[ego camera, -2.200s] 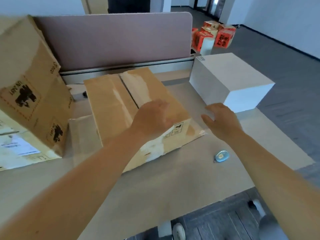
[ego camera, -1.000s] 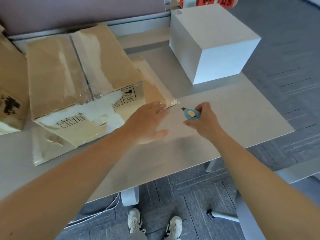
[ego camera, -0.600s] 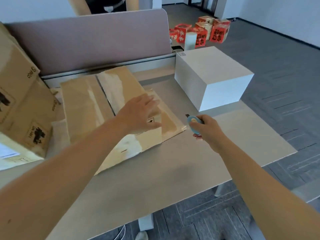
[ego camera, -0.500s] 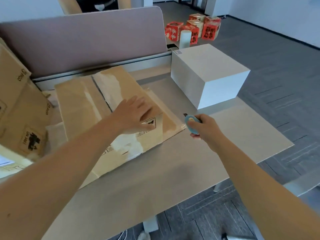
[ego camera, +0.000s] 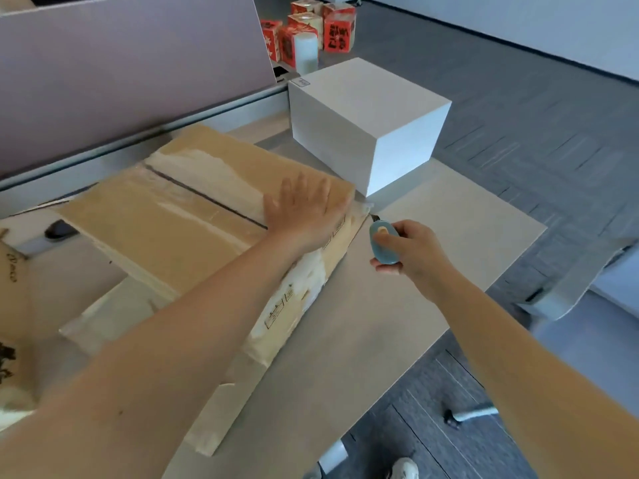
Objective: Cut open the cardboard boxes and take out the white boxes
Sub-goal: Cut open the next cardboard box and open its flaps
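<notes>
- Head view: a closed cardboard box (ego camera: 179, 223) lies on the table (ego camera: 397, 305), its top flaps meeting along a taped seam.
- The left hand (ego camera: 304, 209) lies flat on the top of the box at its right end, fingers straight and spread, pressing down.
- The right hand (ego camera: 411, 250) grips a small blue cutter (ego camera: 382, 242), fingers curled round its oval body.
- The cutter's short blade points at the upper right corner of the box, at or just beside the tape there; contact cannot be told.
- A white box (ego camera: 366, 122) stands on the table just beyond the right end of the cardboard box, close to it, near the table's far edge.
- Flattened cardboard (ego camera: 221, 409) lies under the box and sticks out toward the near edge of the table.
- Another cardboard box (ego camera: 10, 305) with black print shows at the left border.
- A pinkish partition (ego camera: 131, 63) runs along the back of the table.
- Red boxes (ego camera: 311, 29) sit on the floor beyond it.
- A shoe (ego camera: 403, 470) shows below the table.
</notes>
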`<state>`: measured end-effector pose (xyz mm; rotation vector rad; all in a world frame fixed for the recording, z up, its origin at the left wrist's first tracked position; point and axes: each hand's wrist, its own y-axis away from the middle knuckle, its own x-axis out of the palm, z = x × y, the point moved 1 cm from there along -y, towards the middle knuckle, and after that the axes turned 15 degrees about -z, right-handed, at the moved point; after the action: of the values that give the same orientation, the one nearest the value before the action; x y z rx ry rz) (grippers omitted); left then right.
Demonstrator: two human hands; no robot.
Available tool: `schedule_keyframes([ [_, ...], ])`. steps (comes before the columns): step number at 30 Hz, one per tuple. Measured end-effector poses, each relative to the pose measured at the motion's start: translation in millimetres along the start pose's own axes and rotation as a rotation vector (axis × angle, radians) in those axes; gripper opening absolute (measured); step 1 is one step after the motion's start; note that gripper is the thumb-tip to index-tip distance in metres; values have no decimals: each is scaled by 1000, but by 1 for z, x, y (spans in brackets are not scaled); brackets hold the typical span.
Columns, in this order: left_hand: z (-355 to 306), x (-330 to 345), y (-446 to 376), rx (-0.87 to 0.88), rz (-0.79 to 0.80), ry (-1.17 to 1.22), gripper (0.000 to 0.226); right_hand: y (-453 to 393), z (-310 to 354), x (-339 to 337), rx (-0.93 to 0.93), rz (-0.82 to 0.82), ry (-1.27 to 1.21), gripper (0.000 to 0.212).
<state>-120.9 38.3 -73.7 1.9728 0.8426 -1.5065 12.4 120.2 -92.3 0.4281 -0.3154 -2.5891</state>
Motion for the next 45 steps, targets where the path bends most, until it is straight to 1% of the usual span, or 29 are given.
schedule_keyframes([
  [3, -10, -5, -5, 18, -41, 202, 61, 0, 5, -2, 12, -39, -5, 7],
  [5, -3, -15, -1, 56, -75, 358, 57, 1, 9, -1, 8, -43, 0, 6],
  [6, 5, -20, 2, 93, -90, 387, 55, 3, 10, 1, 0, -35, 4, 6],
  [8, 24, -29, 7, 208, -118, 288, 55, 8, 11, 7, -22, -12, 17, 8],
  [10, 42, -31, 9, 306, -88, 117, 58, 13, 9, 15, -28, 8, 26, 8],
  [13, 58, -21, 13, 377, 3, -99, 62, 18, 6, 25, 17, 18, -24, 6],
  [15, 59, -14, 15, 401, -3, -198, 62, 21, 4, 30, 43, 26, -68, 7],
  [19, 51, -9, 14, 369, -32, -193, 61, 24, -1, 33, 88, 37, -135, 7],
  [22, 43, -4, 15, 342, -62, -162, 61, 24, -3, 32, 86, 9, -163, 7],
  [26, 38, -3, 16, 316, -71, -145, 61, 23, -3, 26, -13, -28, -117, 8],
  [29, 35, -1, 19, 299, -79, -136, 62, 24, -4, 23, -80, -47, -99, 20],
  [31, 31, 2, 22, 279, -88, -123, 61, 24, -6, 21, -97, -60, -110, 22],
  [33, 28, 4, 24, 269, -101, -113, 60, 25, -7, 20, -98, -69, -123, 19],
  [35, 26, 5, 25, 266, -111, -112, 60, 25, -8, 20, -82, -70, -143, 11],
  [40, 26, 6, 25, 263, -120, -105, 60, 28, -6, 23, 2, -52, -197, 10],
  [42, 26, 6, 25, 260, -122, -101, 60, 27, -6, 23, -30, -63, -143, 9],
  [45, 26, 5, 25, 259, -121, -102, 61, 22, -2, 17, -136, -65, 17, 11],
])
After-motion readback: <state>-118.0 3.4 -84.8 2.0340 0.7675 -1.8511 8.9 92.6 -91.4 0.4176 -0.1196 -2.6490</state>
